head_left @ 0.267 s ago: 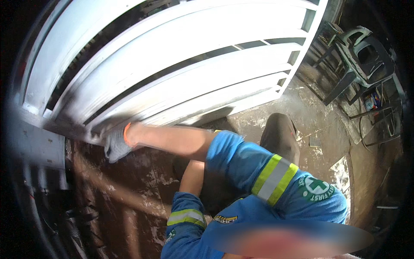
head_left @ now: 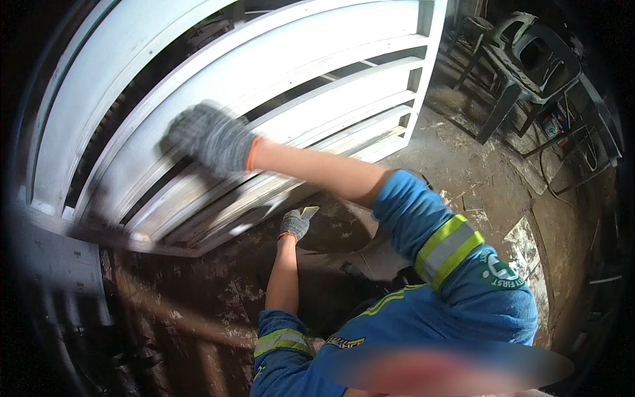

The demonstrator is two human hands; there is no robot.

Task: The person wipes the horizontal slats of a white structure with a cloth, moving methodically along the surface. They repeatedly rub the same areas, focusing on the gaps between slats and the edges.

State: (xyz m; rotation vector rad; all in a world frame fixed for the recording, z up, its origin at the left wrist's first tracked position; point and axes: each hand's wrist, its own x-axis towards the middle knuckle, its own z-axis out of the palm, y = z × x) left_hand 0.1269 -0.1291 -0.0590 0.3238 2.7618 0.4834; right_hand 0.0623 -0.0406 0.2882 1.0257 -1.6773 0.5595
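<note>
A large white slatted gate [head_left: 317, 56] stands tilted across the upper left and middle of the view, with dark smudges near its lower left corner. Over its middle slats is my right hand [head_left: 211, 139], in a grey knit glove with an orange cuff. Motion blurs the glove, so its fingers and anything under them cannot be made out. Below the gate's lower edge, my left hand [head_left: 294, 225], gloved alike, is closed on a small flat yellow-and-grey piece [head_left: 309, 212]. Only that piece's end shows, and its kind is unclear.
Dark plastic chairs [head_left: 529, 66] stand at the upper right, with a thin cable [head_left: 549, 175] below them. The brown floor [head_left: 456, 159] has pale, flaking patches. Dark, hard-to-read items [head_left: 99, 344] lie in shadow at the lower left.
My right hand has risen from the gate's lower left edge onto its middle slats. My left hand, hidden behind my right arm before, now shows. The whole view has shifted slightly.
</note>
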